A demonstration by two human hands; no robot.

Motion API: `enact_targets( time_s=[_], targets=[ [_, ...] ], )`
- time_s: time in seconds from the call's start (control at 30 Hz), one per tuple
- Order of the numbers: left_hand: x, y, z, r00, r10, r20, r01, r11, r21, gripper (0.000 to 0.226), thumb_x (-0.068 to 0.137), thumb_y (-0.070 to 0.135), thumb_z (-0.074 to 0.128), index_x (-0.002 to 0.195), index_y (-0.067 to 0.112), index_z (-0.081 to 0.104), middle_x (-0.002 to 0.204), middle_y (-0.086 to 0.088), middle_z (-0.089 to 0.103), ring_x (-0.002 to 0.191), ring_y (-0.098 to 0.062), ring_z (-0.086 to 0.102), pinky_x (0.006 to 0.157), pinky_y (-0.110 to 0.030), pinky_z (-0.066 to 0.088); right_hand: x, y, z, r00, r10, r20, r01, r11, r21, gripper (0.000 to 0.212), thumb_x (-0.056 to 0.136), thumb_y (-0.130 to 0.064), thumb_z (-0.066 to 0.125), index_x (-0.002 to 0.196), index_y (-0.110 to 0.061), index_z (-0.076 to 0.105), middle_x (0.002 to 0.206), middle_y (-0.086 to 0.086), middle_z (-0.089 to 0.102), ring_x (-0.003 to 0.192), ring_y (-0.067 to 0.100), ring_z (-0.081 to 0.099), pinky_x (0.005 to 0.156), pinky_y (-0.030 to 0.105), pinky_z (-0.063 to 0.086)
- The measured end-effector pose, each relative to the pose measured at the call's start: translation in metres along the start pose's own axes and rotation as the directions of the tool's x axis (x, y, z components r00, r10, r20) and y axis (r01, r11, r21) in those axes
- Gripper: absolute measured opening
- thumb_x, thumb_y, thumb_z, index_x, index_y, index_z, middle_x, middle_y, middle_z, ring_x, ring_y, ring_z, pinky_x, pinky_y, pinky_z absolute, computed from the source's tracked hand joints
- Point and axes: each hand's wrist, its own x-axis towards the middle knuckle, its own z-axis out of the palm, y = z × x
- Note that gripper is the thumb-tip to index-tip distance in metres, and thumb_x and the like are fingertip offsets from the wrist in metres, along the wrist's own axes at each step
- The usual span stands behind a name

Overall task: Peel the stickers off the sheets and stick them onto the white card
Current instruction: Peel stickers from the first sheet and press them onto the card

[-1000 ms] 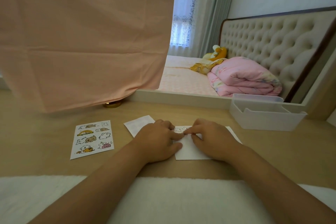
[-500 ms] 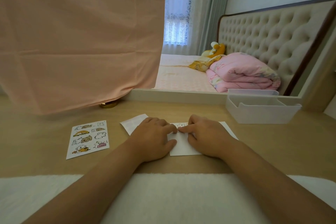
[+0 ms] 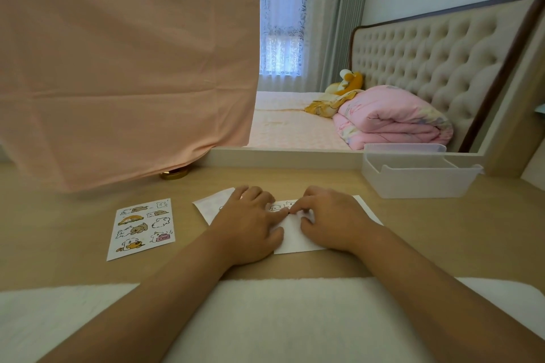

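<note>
Both hands are on the card [image 3: 295, 240], mid-desk [image 3: 427, 230], unmoved since a moment ago. The left hand [image 3: 247, 224] lies flat, pinning it. The right hand [image 3: 333, 218] is curled, index tip pressing a cartoon-puppy sticker [image 3: 277, 207] (a pinch? can't tell). Off left lies a sheet [image 3: 141, 227] of dog stickers, and beyond sits a white bin [image 3: 413, 183].

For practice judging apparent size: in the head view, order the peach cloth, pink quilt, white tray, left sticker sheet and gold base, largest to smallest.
1. peach cloth
2. pink quilt and white tray: nearly alike, and the quilt is farther away, so unranked
3. sticker sheet
4. gold base
</note>
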Motion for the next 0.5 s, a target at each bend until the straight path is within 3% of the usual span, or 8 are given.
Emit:
enact_targets(
  time_s=[0.1, 0.17, 0.27, 0.37, 0.5],
  targets=[
    [-0.002, 0.004, -0.005, 0.999, 0.052, 0.002, -0.052, 0.997, -0.064, 0.042, 0.095, 0.045, 0.041, 0.123, 0.033, 0.069, 0.127, 0.003, 0.059, 0.117, -0.015, 0.048, 0.094, -0.028, 0.036, 0.000, 0.001, 0.000, 1.000, 0.002, 0.024, -0.003, 1.000, 0.031, 0.032, 0.095, -0.030, 0.050, 0.120, -0.040, 0.066, 0.114, -0.012, 0.056, 0.097, 0.013, 0.055, 0.079, 0.029, 0.047],
    [-0.004, 0.007, -0.010, 0.999, 0.013, 0.033, -0.007, 0.985, -0.170, 0.038, 0.097, 0.041, 0.046, 0.127, 0.031, 0.067, 0.127, 0.006, 0.059, 0.115, -0.011, 0.048, 0.086, -0.027, 0.044, 0.000, 0.002, 0.001, 0.999, -0.006, 0.038, 0.004, 0.999, 0.031, 0.036, 0.095, -0.029, 0.049, 0.126, -0.041, 0.062, 0.116, -0.009, 0.054, 0.101, 0.015, 0.054, 0.081, 0.031, 0.048],
    [-0.005, 0.009, -0.012, 0.996, -0.067, 0.056, 0.079, 0.965, -0.248, 0.039, 0.096, 0.039, 0.052, 0.134, 0.032, 0.061, 0.130, 0.012, 0.058, 0.118, -0.007, 0.047, 0.087, -0.023, 0.043, 0.000, 0.003, 0.002, 0.998, -0.027, 0.052, 0.025, 0.999, 0.030, 0.045, 0.096, -0.028, 0.048, 0.136, -0.046, 0.056, 0.111, -0.009, 0.050, 0.100, 0.016, 0.052, 0.078, 0.030, 0.043],
    [-0.003, 0.011, -0.011, 0.995, -0.093, 0.045, 0.101, 0.963, -0.249, 0.040, 0.094, 0.038, 0.054, 0.133, 0.030, 0.062, 0.131, 0.013, 0.058, 0.119, -0.007, 0.046, 0.086, -0.021, 0.039, 0.001, 0.002, 0.000, 0.997, -0.046, 0.069, 0.046, 0.999, 0.000, 0.040, 0.098, -0.030, 0.047, 0.132, -0.045, 0.062, 0.110, -0.008, 0.051, 0.101, 0.017, 0.051, 0.074, 0.028, 0.037],
    [-0.002, 0.013, -0.009, 0.994, -0.104, 0.043, 0.111, 0.965, -0.239, 0.041, 0.095, 0.038, 0.053, 0.135, 0.030, 0.060, 0.133, 0.015, 0.055, 0.121, -0.006, 0.044, 0.086, -0.019, 0.036, -0.002, 0.002, -0.009, 0.996, -0.069, 0.054, 0.071, 0.996, -0.046, 0.033, 0.096, -0.035, 0.051, 0.123, -0.042, 0.069, 0.113, -0.009, 0.058, 0.103, 0.017, 0.058, 0.080, 0.029, 0.045]
  ],
)
